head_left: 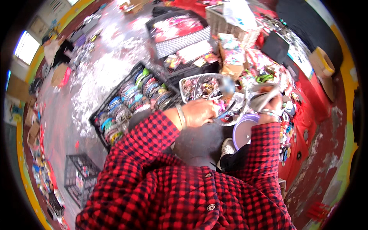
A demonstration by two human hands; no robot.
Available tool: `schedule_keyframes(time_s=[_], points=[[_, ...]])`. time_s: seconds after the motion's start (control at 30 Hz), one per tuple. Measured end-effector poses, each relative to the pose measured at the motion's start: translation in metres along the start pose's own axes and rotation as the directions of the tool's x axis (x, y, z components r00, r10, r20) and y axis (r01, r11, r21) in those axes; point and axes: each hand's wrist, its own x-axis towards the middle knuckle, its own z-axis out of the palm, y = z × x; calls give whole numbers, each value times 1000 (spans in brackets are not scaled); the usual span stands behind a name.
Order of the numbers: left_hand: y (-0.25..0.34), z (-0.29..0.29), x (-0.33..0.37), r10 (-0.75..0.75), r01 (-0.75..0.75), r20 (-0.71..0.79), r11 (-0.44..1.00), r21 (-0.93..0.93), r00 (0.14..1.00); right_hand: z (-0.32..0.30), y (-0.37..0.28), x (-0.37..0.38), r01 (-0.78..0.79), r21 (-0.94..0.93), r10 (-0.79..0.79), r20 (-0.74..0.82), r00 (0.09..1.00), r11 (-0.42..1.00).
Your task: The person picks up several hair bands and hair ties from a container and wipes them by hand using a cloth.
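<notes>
My left hand is closed in a pinch at the near side of a white-rimmed basket full of small mixed trinkets. Its fingertips are by a small pink and white piece, and what they grip is too blurred to make out. On the right, my right hand is closed on a greyish-white cloth-like item, smeared by motion. A purple bucket stands just below that hand. Between the hands lies a clear-looking container with a pale rim, partly hidden.
A black crate of colourful ring-shaped bands stands at the left. Beyond the basket are a dark woven bin and a tall pale basket. Mixed small goods cover the red sheet at right. Another person is at the far left.
</notes>
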Motion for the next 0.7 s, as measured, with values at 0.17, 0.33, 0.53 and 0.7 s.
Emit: schedule_keyframes(time_s=[0.17,0.33,0.53,0.7], points=[[-41,-57,-94,-443,447,-331,892,-67,833,-6,-5,-3,21,-11,-21,22,1000,1000],[-67,-80,-230,-784,795,-531,527,-299,321,4,19,-14,-86,-147,92,34,995,985],[-86,2,-351,-921,959,-384,163,-230,64,-25,28,7,-119,-202,129,36,991,972],[-96,64,-369,-915,971,-381,-45,-235,-135,-35,36,8,-132,-328,132,-24,991,935]])
